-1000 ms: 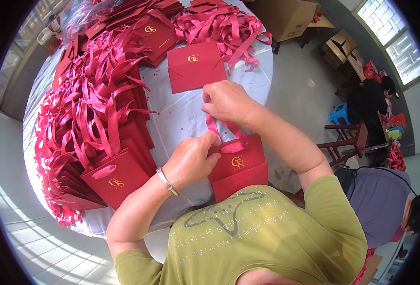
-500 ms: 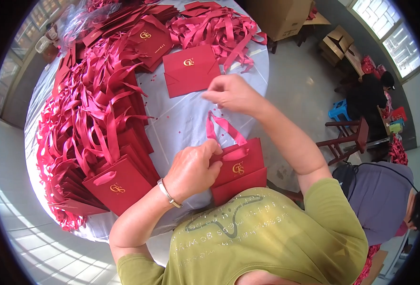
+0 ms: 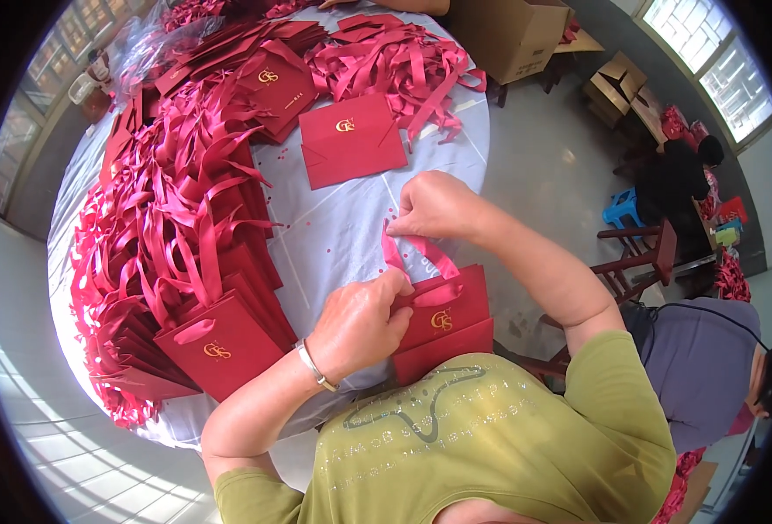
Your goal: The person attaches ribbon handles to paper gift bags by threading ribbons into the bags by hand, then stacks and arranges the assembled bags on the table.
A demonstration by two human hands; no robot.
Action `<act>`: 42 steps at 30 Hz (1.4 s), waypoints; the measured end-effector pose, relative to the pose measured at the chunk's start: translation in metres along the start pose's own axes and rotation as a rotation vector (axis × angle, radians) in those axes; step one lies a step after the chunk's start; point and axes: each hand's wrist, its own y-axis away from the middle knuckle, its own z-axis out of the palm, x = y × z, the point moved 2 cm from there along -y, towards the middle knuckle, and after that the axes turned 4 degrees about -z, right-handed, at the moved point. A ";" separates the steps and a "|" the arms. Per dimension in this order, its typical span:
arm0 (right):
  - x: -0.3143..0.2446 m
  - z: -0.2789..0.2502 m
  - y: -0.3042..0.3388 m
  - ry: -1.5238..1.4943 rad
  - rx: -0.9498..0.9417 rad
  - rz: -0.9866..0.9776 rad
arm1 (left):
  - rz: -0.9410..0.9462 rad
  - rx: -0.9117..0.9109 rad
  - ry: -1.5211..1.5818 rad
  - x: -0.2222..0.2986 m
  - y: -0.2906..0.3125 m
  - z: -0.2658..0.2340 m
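Note:
A red paper gift bag (image 3: 456, 325) with a gold emblem lies at the near edge of the table, against my shirt. My left hand (image 3: 358, 321), a bracelet on its wrist, pinches the bag's top left edge at the foot of a pink ribbon handle (image 3: 438, 258). Just above, my right hand (image 3: 438, 206) has its fingertips closed on the top end of that ribbon. The tips of both pinches are partly hidden. Farther off lies a flat folded red bag (image 3: 355, 144) with the same emblem.
Many finished bags with ribbon handles (image 3: 168, 210) crowd the table's left side. Loose pink ribbons (image 3: 403, 65) are heaped at the far side, near another person's forearm (image 3: 395, 5). A cardboard box (image 3: 513, 39), a wooden chair (image 3: 644, 253) and a blue stool (image 3: 623, 208) stand to the right.
My right hand has come down and now pinches the ribbon's top end. My left hand stays nearly in place at the bag. Another person's forearm has appeared at the far edge.

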 end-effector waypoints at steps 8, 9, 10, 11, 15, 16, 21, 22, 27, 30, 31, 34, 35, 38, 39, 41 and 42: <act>0.011 0.011 -0.001 -0.367 0.021 0.082 | 0.035 -0.014 -0.012 0.002 0.002 -0.002; 0.011 0.014 -0.001 -0.524 0.028 0.083 | 0.034 -0.009 -0.008 0.000 0.002 -0.002; 0.011 0.016 -0.001 -0.682 0.036 0.083 | 0.046 -0.007 -0.013 -0.001 0.002 0.000; 0.009 0.015 -0.001 -0.678 0.033 0.082 | 0.059 -0.006 -0.018 -0.002 0.002 0.001; -0.003 0.016 -0.002 -0.620 -0.027 0.159 | 0.037 -0.021 -0.030 -0.007 0.000 0.002; -0.005 0.017 -0.002 -0.566 -0.039 0.153 | 0.039 -0.022 -0.018 -0.009 -0.001 0.002; -0.023 0.013 -0.003 -0.327 -0.027 0.119 | 0.030 -0.034 -0.020 -0.010 -0.002 0.004; -0.025 0.013 -0.003 -0.261 -0.025 0.088 | 0.023 -0.034 -0.030 -0.010 -0.002 0.003; -0.026 0.017 -0.003 -0.090 0.030 -0.011 | 0.032 -0.041 -0.035 -0.013 -0.003 0.003; -0.020 0.021 -0.004 -0.211 0.062 -0.046 | 0.020 -0.044 0.007 -0.016 -0.005 0.002; -0.015 0.021 -0.006 -0.305 0.101 -0.092 | 0.012 -0.051 0.047 -0.018 -0.007 0.002; -0.005 0.023 -0.008 -0.589 0.112 -0.005 | 0.000 -0.088 0.089 -0.022 -0.010 0.001; -0.002 0.024 -0.009 -0.757 0.140 0.036 | 0.006 -0.092 0.117 -0.022 -0.010 0.002; 0.010 0.034 -0.012 -0.779 0.301 -0.009 | -0.017 -0.116 0.111 -0.023 -0.013 0.004; 0.011 0.036 -0.012 -0.771 0.414 -0.038 | -0.020 -0.118 0.107 -0.024 -0.013 0.005; 0.013 0.042 -0.013 -0.750 0.498 -0.058 | -0.023 -0.116 0.092 -0.024 -0.013 0.006; 0.013 0.044 -0.014 -0.725 0.583 -0.073 | -0.024 -0.121 0.088 -0.024 -0.013 0.007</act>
